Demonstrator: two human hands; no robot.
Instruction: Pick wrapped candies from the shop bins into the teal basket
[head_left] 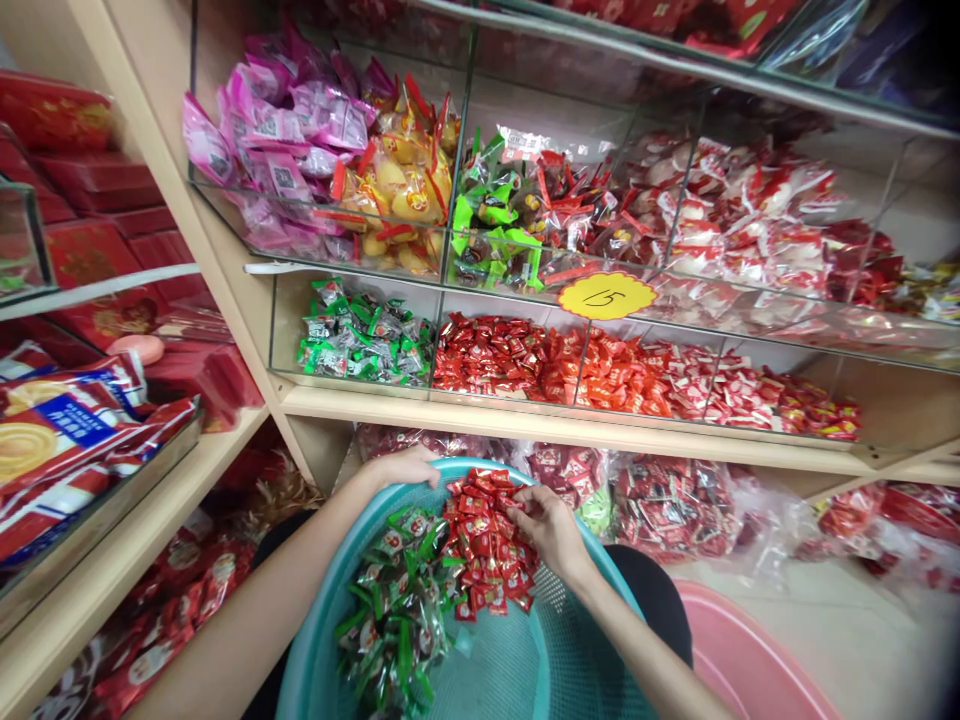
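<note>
Red-wrapped candies (491,560) partly hide behind the right hand's grip (551,530).

The basket (480,680) is made of matt teal plastic, perforated with a rough mesh. Glossy, crinkled wrappers are seen on the red candies (487,540) and green candies (390,610). The shelf (570,434) is finished in smooth, pale wood grain or laminate. The pink tub (739,645) is formed of smooth plastic. Clear, shiny dividers (469,150) are fitted above.
</note>
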